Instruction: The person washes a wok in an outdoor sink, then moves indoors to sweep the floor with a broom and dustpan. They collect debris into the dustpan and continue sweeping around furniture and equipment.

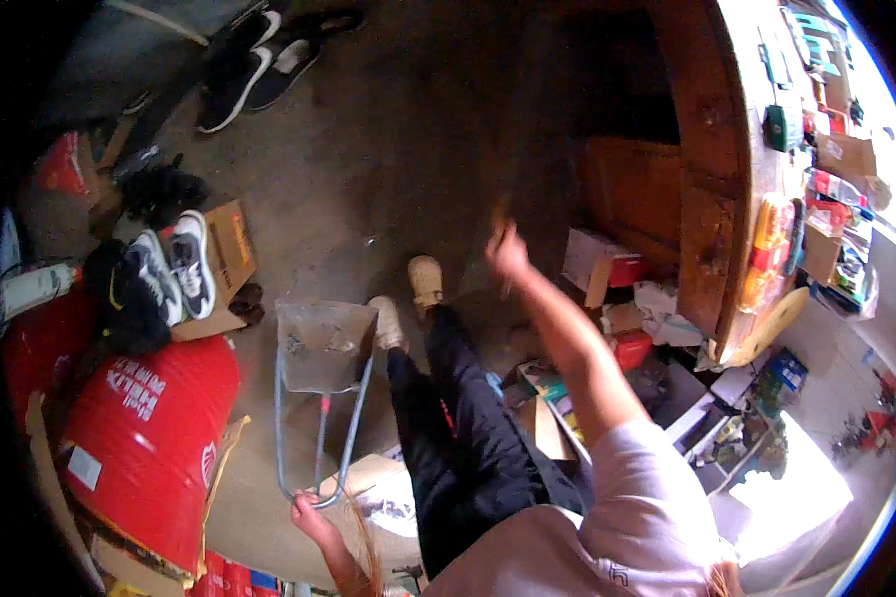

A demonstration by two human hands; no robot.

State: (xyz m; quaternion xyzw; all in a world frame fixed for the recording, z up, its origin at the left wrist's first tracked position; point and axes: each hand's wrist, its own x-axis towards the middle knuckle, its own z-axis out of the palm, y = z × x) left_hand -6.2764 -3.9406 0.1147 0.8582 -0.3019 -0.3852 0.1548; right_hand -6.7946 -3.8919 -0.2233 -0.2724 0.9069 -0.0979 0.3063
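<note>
My left hand [312,513] is closed around the near end of a looped metal handle. That handle belongs to a long-handled dustpan [324,333], whose grey scoop rests on the floor left of my feet and carries some bits of debris. My right arm stretches forward, and my right hand [508,251] is closed in a fist over the floor beyond my shoes. A thin stick [499,211] seems to run through that fist; its far end is lost in the dark and blur.
To the left stands a big red drum [159,438], with sneakers [174,269] on a cardboard box behind it. More shoes [259,75] lie at the far left. On the right are a wooden cabinet [702,199], open boxes of clutter [727,428] and a white box [587,261].
</note>
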